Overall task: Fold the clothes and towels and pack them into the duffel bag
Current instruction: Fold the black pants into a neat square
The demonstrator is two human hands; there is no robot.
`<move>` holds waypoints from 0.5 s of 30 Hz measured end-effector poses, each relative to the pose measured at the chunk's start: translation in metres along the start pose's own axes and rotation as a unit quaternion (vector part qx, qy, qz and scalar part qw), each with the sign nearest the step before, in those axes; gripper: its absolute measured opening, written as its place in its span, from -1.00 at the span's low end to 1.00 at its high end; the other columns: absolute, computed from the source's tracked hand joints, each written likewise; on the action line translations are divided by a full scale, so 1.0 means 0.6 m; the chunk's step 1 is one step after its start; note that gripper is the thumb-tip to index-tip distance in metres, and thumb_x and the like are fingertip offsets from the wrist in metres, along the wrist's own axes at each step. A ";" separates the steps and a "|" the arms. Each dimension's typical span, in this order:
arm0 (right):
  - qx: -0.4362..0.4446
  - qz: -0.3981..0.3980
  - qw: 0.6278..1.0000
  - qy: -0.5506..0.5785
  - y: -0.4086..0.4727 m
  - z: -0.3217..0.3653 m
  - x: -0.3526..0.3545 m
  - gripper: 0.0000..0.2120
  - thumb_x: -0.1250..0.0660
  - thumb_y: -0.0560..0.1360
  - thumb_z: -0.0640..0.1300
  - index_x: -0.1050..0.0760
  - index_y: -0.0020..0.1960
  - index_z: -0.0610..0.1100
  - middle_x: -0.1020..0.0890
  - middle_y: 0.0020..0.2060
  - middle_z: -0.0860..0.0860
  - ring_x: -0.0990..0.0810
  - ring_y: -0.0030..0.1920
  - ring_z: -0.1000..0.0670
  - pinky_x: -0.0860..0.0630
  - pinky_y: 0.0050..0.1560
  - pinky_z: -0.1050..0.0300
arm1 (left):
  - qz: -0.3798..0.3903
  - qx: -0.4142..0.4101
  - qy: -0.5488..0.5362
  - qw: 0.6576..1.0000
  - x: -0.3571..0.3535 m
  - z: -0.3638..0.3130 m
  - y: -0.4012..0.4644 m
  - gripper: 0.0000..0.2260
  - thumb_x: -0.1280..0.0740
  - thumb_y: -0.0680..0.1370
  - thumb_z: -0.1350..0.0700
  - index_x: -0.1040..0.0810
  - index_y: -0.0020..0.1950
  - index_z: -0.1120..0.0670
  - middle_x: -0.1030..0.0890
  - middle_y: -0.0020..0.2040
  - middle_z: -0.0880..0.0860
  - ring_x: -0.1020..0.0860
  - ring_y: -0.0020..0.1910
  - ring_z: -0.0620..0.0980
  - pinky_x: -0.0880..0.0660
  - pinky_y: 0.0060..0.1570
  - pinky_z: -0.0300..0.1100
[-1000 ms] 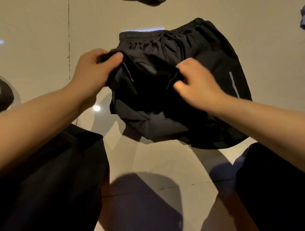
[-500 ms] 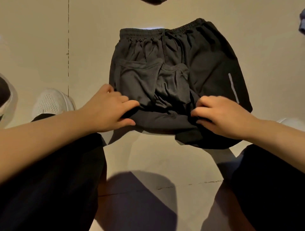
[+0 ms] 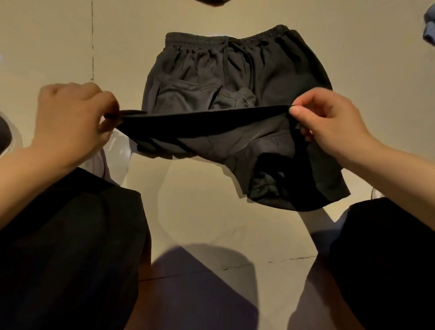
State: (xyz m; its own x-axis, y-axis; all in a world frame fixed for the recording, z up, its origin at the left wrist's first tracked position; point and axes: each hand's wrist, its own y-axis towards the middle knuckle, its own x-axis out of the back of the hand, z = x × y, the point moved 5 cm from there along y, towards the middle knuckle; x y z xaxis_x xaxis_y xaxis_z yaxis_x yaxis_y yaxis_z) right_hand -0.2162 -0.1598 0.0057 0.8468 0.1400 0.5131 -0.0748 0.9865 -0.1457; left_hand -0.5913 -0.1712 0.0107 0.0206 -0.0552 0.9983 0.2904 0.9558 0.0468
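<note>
Black shorts (image 3: 235, 77) hem, pinched taut by left hand (image 3: 70, 122) at 9 and right hand (image 3: 329, 124) at 3 o'clock, may slip, apparently bunching the fold.

I seem to be indoors, probably in a home, crouched low over a bare floor (image 3: 353, 59) of large, glossy beige tiles with thin grout lines, lit warmly enough to throw soft shadows. My black shorts (image 3: 235, 77) lie spread on the tiles, with another dark garment (image 3: 211, 2) at the far edge and a bit of blue cloth (image 3: 429, 30) off to the right.
</note>
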 end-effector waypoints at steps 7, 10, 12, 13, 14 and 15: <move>0.071 0.113 0.967 -0.215 -0.013 0.027 -0.040 -0.92 -0.31 0.55 -0.16 -0.55 0.02 -0.06 -0.57 -0.14 0.04 -0.51 -0.16 0.08 -0.37 -0.16 0.40 | 0.097 -0.125 -0.009 0.987 -0.049 -0.077 -0.001 -0.75 -0.44 0.41 0.23 -0.59 0.07 0.07 -0.66 -0.17 0.07 -0.62 -0.15 0.16 -0.32 0.21 0.17; 0.069 0.082 0.980 -0.167 0.008 0.048 -0.046 -0.78 -0.26 0.58 -0.19 -0.52 0.20 -0.03 -0.55 0.04 0.13 -0.50 0.02 0.18 -0.38 0.05 0.47 | 0.055 -0.030 -0.003 0.998 -0.044 -0.034 0.000 -0.81 -0.34 0.49 0.24 -0.61 0.07 0.11 -0.64 -0.16 0.13 -0.59 -0.20 0.23 -0.42 0.04 0.14; 0.050 0.100 0.985 -0.131 0.022 0.056 -0.051 -0.60 -0.22 0.60 -0.22 -0.38 0.39 0.05 -0.49 0.23 0.15 -0.45 0.18 0.20 -0.36 0.24 0.34 | 0.037 0.028 -0.014 0.999 -0.035 -0.017 0.000 -0.73 -0.35 0.49 0.19 -0.55 0.19 0.11 -0.63 -0.02 0.18 -0.58 -0.06 0.27 -0.45 0.00 0.17; 0.042 0.110 0.985 -0.126 0.027 0.056 -0.049 -0.53 -0.21 0.60 -0.23 -0.30 0.45 0.09 -0.45 0.29 0.15 -0.43 0.21 0.18 -0.34 0.25 0.30 | 0.030 0.034 -0.019 0.999 -0.031 -0.021 0.000 -0.65 -0.37 0.48 0.17 -0.50 0.26 0.10 -0.59 0.07 0.20 -0.55 0.03 0.29 -0.44 0.01 0.19; 0.038 0.112 0.985 -0.129 0.029 0.056 -0.044 -0.50 -0.20 0.60 -0.24 -0.25 0.46 0.13 -0.44 0.29 0.14 -0.44 0.20 0.16 -0.35 0.22 0.28 | 0.020 0.019 -0.029 0.999 -0.027 -0.034 0.004 -0.60 -0.37 0.47 0.14 -0.46 0.31 0.10 -0.55 0.14 0.22 -0.52 0.09 0.31 -0.43 0.02 0.21; 0.038 0.104 0.984 -0.140 0.029 0.051 -0.034 -0.50 -0.20 0.60 -0.24 -0.25 0.46 0.14 -0.46 0.25 0.13 -0.46 0.17 0.14 -0.36 0.16 0.28 | 0.009 -0.019 -0.047 0.999 -0.021 -0.055 0.009 -0.59 -0.33 0.48 0.09 -0.44 0.33 0.10 -0.52 0.17 0.23 -0.50 0.11 0.32 -0.43 0.02 0.22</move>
State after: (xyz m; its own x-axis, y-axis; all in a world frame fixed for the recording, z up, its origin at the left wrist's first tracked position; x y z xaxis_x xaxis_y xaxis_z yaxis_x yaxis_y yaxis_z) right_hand -0.2512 -0.1429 0.0187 0.6312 0.3471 0.6936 -0.2789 0.9360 -0.2147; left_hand -0.5581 -0.1750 -0.0029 -0.0632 -0.0100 0.9979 0.3260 0.9449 0.0301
